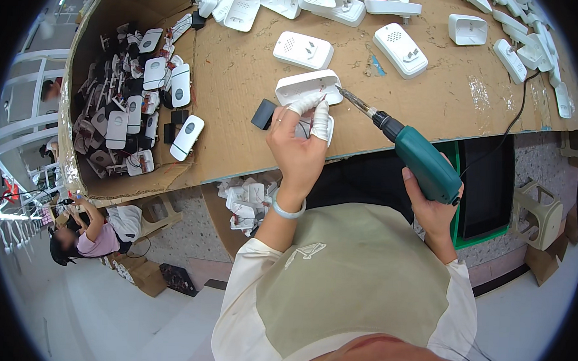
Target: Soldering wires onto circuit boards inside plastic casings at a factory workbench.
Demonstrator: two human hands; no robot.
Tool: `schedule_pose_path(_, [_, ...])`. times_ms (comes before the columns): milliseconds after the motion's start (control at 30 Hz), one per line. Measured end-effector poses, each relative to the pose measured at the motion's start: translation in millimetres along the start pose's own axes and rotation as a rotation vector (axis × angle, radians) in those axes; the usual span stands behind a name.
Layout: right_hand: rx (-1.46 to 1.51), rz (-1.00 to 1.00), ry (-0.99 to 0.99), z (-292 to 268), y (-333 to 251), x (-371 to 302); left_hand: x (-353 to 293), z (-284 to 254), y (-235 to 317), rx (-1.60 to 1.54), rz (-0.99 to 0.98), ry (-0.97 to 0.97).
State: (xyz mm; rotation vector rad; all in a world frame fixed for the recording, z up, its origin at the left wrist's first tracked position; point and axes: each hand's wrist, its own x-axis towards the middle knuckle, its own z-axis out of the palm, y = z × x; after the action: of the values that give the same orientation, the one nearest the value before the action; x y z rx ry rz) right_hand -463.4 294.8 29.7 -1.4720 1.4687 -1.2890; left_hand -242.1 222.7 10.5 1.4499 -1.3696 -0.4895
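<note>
My left hand point(298, 142), with white tape on two fingers, grips a white plastic plug-in casing point(308, 86) at the near edge of the cardboard-covered bench point(255, 69). My right hand point(433, 206) holds a green-handled soldering iron point(425, 164), and its metal tip point(345, 94) touches the right end of that casing. A thin red wire shows by the taped fingers. A small black block point(263, 113) lies just left of my left hand.
Several white casings point(401, 50) lie across the bench's far side. A cardboard box point(79, 113) at left holds many white and black parts. More casings sit in a box under the bench point(244, 201). Another person point(90, 233) crouches at lower left.
</note>
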Motion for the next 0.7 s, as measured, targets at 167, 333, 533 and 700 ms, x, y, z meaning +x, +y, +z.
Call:
schedule_pose_path(167, [-0.014, -0.027, -0.003, 2.2, 1.5, 2.0, 12.8, -0.3, -3.2, 0.524, 0.318, 0.017])
schedule_pose_path(333, [-0.037, -0.11, -0.035, 13.3, 10.9, 8.4, 15.6, 6.9, 3.6, 0.703, 0.322, 0.058])
schedule_pose_path(533, [-0.052, -0.15, -0.058, 22.2, 21.0, 15.3, 21.8, 6.8, 0.4, 0.739, 0.325, 0.025])
schedule_pose_path(700, [-0.06, -0.174, -0.072, 26.0, 21.8, 19.4, 21.6, 7.4, -5.9, 0.722, 0.311, 0.008])
